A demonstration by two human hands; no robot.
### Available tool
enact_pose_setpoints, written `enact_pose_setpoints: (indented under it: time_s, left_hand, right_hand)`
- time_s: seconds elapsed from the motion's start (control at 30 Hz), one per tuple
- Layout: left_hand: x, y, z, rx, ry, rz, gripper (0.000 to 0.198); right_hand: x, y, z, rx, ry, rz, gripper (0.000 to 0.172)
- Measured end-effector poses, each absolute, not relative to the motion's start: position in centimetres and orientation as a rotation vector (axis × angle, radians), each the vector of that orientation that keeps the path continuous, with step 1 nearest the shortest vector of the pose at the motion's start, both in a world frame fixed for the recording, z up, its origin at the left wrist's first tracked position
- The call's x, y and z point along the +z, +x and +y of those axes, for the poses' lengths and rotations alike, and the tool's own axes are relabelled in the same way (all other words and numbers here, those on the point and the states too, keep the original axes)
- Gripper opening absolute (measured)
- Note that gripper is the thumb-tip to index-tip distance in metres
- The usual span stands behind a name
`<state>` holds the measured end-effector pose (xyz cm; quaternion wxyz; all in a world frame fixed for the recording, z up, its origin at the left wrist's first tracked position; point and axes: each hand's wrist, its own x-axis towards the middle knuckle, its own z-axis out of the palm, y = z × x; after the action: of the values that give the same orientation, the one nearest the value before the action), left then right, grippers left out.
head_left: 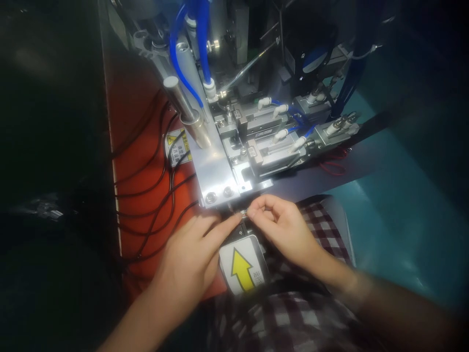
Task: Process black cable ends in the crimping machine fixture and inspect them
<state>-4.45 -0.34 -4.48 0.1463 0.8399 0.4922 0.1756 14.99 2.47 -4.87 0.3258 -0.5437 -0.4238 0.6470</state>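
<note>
We bring both hands together just below the front edge of a metal plate [214,178]. Our left hand [192,252] stretches its forefinger to a small part [244,214], which sits at the front of the machine, between our fingertips. Its thumb is hard to make out, so we cannot tell whether this hand pinches anything. Our right hand [284,222] comes from the other side with fingers curled, thumb and forefinger tips pressed together right at the part; we cannot tell whether they pinch it, and it is too small for us to identify.

Just below our fingertips is a white label [227,259] with a yellow arrow [242,269]. An upright metal post [180,100] stands on the plate, and blue tubes [203,44] run above it. To the left, black cables [171,183] cross the red base [137,127], near a warning sign [178,152]. Checked cloth [330,230] shows beyond our right hand.
</note>
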Motion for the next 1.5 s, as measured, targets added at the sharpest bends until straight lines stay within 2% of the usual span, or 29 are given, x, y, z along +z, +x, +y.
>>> enact_pose_setpoints:
  time_s: [0.2, 0.97, 1.27, 1.5]
  left_hand:
    - [-4.4, -4.4, -0.3, 0.528, 2.417, 1.42, 0.043]
    - [-4.5, -4.4, -0.3, 0.52, 2.425, 1.414, 0.042]
    - [-4.3, -4.5, -0.3, 0.516, 2.423, 1.414, 0.041]
    - [-3.7, -4.3, -0.1, 0.452, 2.447, 1.391, 0.039]
  right_hand:
    - [-4.6, 15.3, 2.8, 1.78, -1.399, -1.034, 0.013]
    - [-5.5, 15.2, 2.1, 1.595, -1.427, -1.212, 0.014]
    - [-5.6, 15.6, 1.7, 1.25, -1.382, -1.401, 0.005]
    - [-5.7, 15.6, 1.5, 1.006, -1.282, -1.619, 0.007]
